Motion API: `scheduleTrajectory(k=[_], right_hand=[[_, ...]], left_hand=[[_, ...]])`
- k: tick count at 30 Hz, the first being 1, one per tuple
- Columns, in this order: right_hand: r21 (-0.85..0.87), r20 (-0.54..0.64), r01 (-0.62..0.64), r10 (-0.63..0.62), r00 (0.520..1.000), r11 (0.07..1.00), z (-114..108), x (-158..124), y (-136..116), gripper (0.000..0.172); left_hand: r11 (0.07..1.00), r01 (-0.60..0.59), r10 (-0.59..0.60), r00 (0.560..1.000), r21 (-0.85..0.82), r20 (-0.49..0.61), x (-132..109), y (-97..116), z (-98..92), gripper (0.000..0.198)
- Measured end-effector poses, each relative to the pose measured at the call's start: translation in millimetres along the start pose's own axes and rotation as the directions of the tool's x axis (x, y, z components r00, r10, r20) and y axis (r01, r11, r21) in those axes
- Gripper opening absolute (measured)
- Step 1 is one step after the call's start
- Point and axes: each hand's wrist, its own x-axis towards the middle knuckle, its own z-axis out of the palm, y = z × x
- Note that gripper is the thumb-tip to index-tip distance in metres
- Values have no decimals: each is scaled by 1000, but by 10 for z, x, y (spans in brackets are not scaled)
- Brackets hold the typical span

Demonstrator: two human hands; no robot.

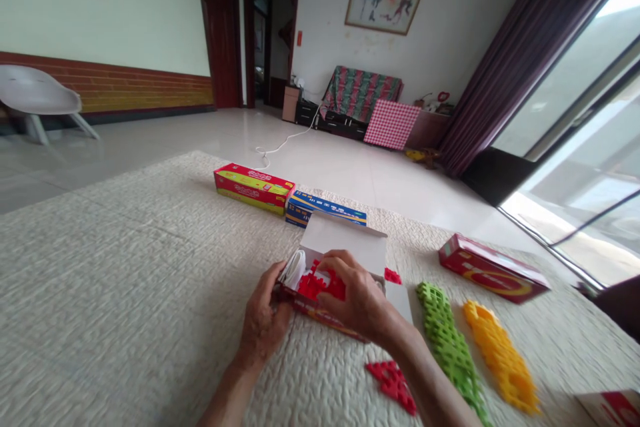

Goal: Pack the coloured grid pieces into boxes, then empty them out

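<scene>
On the textured cover (150,267), an open box (315,311) holds red pieces (311,285).

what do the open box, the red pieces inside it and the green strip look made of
Open box: probably thin cardboard, printed outside, with a plain pale inner face and folded edge. Red pieces: likely plastic, evenly coloured, with notched edges. Green strip: likely plastic too, one solid colour with moulded-looking gaps; its exact gloss is hard to judge.
</scene>
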Motion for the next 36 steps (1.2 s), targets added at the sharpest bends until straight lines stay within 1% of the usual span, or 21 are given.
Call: scheduleTrajectory(k=[3, 5, 6, 8, 10, 12, 14, 15, 17, 21, 24, 27, 33, 36], right_hand=[[-24, -99, -8, 5, 995, 1000, -115, -77, -33, 31], [-47, -192, -29, 19, 981, 998, -272, -180, -11, 23], [-65, -240, -47, 30, 970, 997, -360, -238, 42, 19], [-119, -328, -102, 58, 943, 988, -531, -354, 258, 17], [-185, -367, -185, 106, 924, 965, -661, -450, 592, 22], [-234, -280, -236, 167, 945, 943, -723, -516, 953, 31], [-238, -204, -239, 193, 960, 941, -716, -549, 1242, 33], [-234, -163, -233, 198, 967, 944, -693, -554, 1341, 32], [-225, -95, -220, 203, 974, 949, -632, -548, 1449, 29], [-228, -26, -241, 242, 970, 943, -543, -510, 1482, 24], [-241, -6, -263, 270, 963, 934, -536, -494, 1476, 21], [-245, -6, -264, 271, 962, 933, -545, -496, 1443, 22], [-224, -62, -237, 229, 972, 945, -511, -524, 1358, 23], [-203, -150, -256, 228, 962, 945, -510, -560, 1383, 26]], left_hand=[[1000, -3, 3, 1000, 1, -1, -4, -3, 1, 62], [1000, -5, 5, 1000, 7, 0, -4, -4, 1, 60], [1000, -6, 6, 1000, 12, 1, -3, -5, 1, 60], [1000, -9, 9, 1000, 30, -2, -3, -9, 0, 60], [999, -18, 19, 1000, 50, -10, -3, -19, -1, 60], [998, -21, 22, 1000, 64, -15, -3, -30, -4, 59], [997, -14, 15, 1000, 71, -12, -2, -40, -8, 58], [997, -10, 10, 1000, 74, -8, -1, -43, -11, 58], [997, -5, 5, 1000, 82, -3, -1, -45, -18, 58], [996, 3, -5, 1000, 89, 14, -2, -37, -27, 59], [996, 11, -12, 1000, 84, 14, -3, -29, -25, 59], [996, 12, -12, 1000, 87, 5, -2, -23, -23, 58], [997, 15, -16, 1000, 72, 6, -9, -16, -22, 59], [998, 28, -28, 1000, 55, 9, -12, 0, -17, 60]])
